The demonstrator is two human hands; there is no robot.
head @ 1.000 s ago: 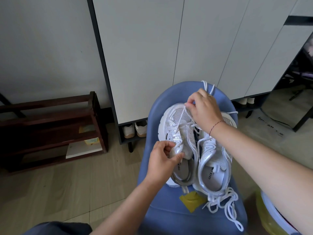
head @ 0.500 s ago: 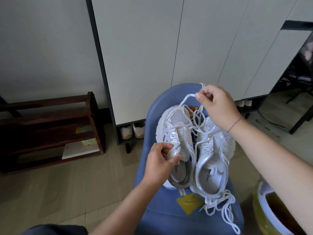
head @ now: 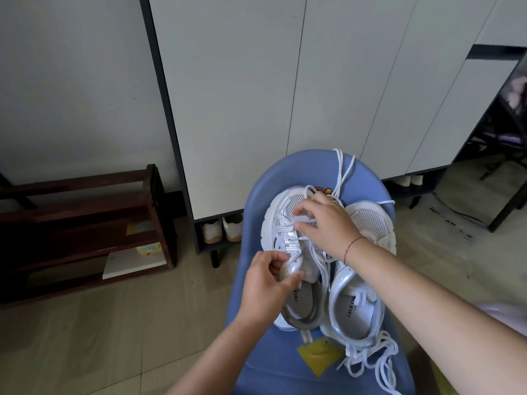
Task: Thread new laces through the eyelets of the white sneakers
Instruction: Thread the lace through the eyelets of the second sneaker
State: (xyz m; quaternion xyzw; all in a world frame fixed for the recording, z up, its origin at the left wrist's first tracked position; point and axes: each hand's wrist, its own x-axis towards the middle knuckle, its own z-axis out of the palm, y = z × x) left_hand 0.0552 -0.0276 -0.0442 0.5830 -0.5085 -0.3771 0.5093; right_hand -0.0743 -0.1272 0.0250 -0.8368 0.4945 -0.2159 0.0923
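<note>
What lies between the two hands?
Head view: between the left hand and right hand lies the silvery eyelet strip and tongue of the white mesh sneaker; the right hand pinches a white lace.

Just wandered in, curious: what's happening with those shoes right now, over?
Left hand grips sneaker by its upper. Right hand pinches lace at front eyelets. Second sneaker alongside, loose lace bundle by its heel, not in the way.

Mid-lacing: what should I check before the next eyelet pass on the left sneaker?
1. Left white mesh sneaker pinched steady by left hand: ok.
2. Right hand over its eyelets: ok.
3. White lace tip held in right hand: cannot tell.
4. Lace slack on seat: not ok, trails over blue plastic chair's far rim.
5. Right white sneaker resting on chair: ok.
</note>
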